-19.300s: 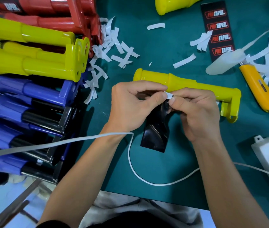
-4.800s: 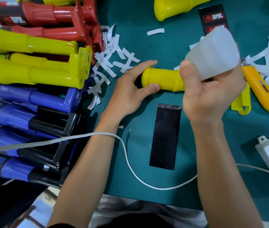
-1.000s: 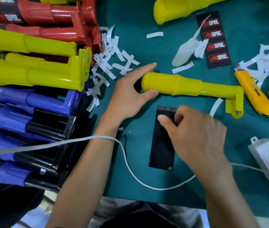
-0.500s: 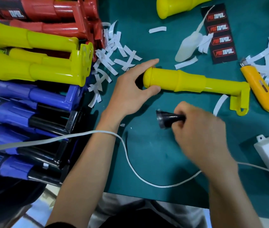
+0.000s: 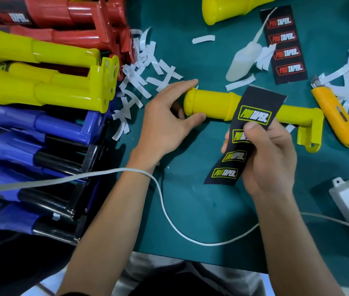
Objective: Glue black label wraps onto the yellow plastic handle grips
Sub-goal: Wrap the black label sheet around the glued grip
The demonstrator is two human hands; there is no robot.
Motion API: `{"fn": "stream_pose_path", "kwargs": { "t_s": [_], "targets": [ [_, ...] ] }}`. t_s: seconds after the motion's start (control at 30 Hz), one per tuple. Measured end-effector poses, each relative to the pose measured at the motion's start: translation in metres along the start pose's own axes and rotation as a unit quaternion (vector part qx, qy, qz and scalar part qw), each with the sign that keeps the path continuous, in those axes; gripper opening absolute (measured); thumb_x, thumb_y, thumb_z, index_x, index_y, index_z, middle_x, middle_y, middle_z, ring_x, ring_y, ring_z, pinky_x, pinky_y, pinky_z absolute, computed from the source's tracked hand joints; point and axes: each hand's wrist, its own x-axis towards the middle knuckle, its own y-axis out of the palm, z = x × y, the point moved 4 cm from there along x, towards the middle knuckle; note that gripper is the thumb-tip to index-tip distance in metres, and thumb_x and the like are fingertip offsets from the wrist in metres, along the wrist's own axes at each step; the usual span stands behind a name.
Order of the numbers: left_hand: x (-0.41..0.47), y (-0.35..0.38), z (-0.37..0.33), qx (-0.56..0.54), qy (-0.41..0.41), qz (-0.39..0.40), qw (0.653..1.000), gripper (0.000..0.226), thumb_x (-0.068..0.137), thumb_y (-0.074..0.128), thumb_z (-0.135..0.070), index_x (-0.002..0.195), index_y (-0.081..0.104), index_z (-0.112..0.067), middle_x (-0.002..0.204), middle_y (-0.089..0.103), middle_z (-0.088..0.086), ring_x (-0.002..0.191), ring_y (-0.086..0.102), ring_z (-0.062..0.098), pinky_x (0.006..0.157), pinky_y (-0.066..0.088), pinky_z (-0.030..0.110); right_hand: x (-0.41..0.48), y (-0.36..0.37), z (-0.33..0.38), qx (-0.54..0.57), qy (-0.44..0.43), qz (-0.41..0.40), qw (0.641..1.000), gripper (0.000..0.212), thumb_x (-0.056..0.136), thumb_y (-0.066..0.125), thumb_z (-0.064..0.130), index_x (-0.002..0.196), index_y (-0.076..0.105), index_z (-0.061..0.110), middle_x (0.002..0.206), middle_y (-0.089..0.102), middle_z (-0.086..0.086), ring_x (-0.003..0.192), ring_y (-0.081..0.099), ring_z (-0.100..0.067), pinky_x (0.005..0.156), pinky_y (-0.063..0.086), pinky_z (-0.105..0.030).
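Green mat [image 5: 190, 199] | yellow handle grip [image 5: 210, 106] lies between the hands, butt end clasped by left hand [image 5: 165, 122] | right hand [image 5: 269, 159] pinches black label wrap [image 5: 252, 116], its top edge overlapping the grip | glue bottle [image 5: 243, 61] beyond the right hand.

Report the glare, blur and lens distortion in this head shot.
Head view: light is even, with glare streaks on the glossy stacked grips at left; a soft shadow lies on the green mat under the left hand holding the yellow handle grip; the black label wrap in the right hand is sharp enough to read; wide-angle distortion bends shapes toward the frame's edges.
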Motion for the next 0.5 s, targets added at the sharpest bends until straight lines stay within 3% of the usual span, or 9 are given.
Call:
{"fn": "stream_pose_path", "kwargs": {
  "t_s": [0.07,0.13,0.2,0.27,0.33,0.37,0.43,0.5],
  "targets": [
    [-0.001,-0.001,0.003,-0.024,-0.019,-0.002,1.0,0.064,0.075,0.09,-0.015,0.133,0.069,-0.031,0.095,0.066,-0.017,0.059,0.056,0.004,0.065,0.043,0.009,0.0,-0.001,-0.006,-0.009,0.0,-0.021,1.0,0.023,0.093,0.056,0.013,0.083,0.074,0.022,0.076,0.066,-0.01,0.064,0.06,-0.026,0.06,0.053,-0.031],
    [-0.002,-0.002,0.005,-0.037,-0.03,-0.005,0.999,0.064,0.075,0.087,-0.015,0.133,0.068,-0.034,0.079,0.066,-0.017,0.056,0.058,0.006,0.063,0.045,0.012,0.0,0.002,-0.011,-0.015,0.005,-0.034,0.999,0.023,0.093,0.058,0.014,0.084,0.077,0.024,0.078,0.069,-0.004,0.067,0.063,-0.02,0.062,0.055,-0.031],
    [-0.004,-0.006,0.002,-0.049,-0.033,-0.028,0.998,0.059,0.076,0.085,-0.016,0.13,0.07,-0.034,0.079,0.07,-0.017,0.056,0.06,0.011,0.062,0.049,0.019,0.0,0.004,-0.015,-0.027,0.005,-0.036,0.999,0.022,0.093,0.059,0.014,0.087,0.078,0.023,0.08,0.072,0.0,0.07,0.066,-0.015,0.063,0.056,-0.028],
    [-0.007,-0.015,-0.005,-0.049,-0.019,-0.107,0.993,0.037,0.08,0.08,-0.02,0.115,0.076,-0.03,0.083,0.073,-0.019,0.053,0.053,0.008,0.056,0.042,0.018,0.0,0.007,-0.018,-0.037,0.003,-0.031,0.999,0.019,0.094,0.061,0.013,0.093,0.078,0.021,0.085,0.075,0.001,0.074,0.069,-0.013,0.065,0.057,-0.028],
    [-0.013,-0.028,-0.008,-0.06,0.017,-0.177,0.982,0.006,0.086,0.074,-0.026,0.087,0.079,-0.022,0.069,0.071,-0.008,0.05,0.049,0.014,0.051,0.037,0.028,0.0,0.008,-0.02,-0.066,-0.005,-0.031,0.997,0.017,0.093,0.062,0.017,0.093,0.078,0.023,0.085,0.075,0.003,0.074,0.07,-0.012,0.065,0.057,-0.028],
    [-0.015,-0.029,-0.008,-0.082,0.031,-0.167,0.982,0.017,0.088,0.072,-0.028,0.076,0.077,-0.017,0.061,0.067,0.003,0.05,0.051,0.024,0.05,0.037,0.036,0.0,0.009,-0.021,-0.085,-0.013,-0.03,0.996,0.016,0.092,0.063,0.02,0.092,0.078,0.026,0.084,0.075,0.006,0.073,0.069,-0.011,0.064,0.056,-0.026],
    [-0.021,-0.02,-0.015,-0.118,0.038,-0.056,0.991,0.022,0.088,0.073,-0.031,0.071,0.077,-0.018,0.061,0.067,0.011,0.055,0.057,0.035,0.052,0.044,0.048,-0.001,0.011,-0.021,-0.108,-0.035,-0.019,0.993,0.015,0.092,0.063,0.025,0.092,0.078,0.029,0.082,0.074,0.009,0.071,0.067,-0.008,0.064,0.054,-0.023],
    [-0.024,-0.007,-0.024,-0.127,0.007,0.046,0.991,0.013,0.084,0.075,-0.032,0.072,0.075,-0.029,0.061,0.067,0.001,0.054,0.056,0.022,0.052,0.044,0.041,-0.001,0.013,-0.021,-0.117,-0.049,0.008,0.992,0.016,0.092,0.063,0.025,0.097,0.078,0.028,0.089,0.076,0.006,0.077,0.068,-0.01,0.068,0.055,-0.024]
  ]
}}
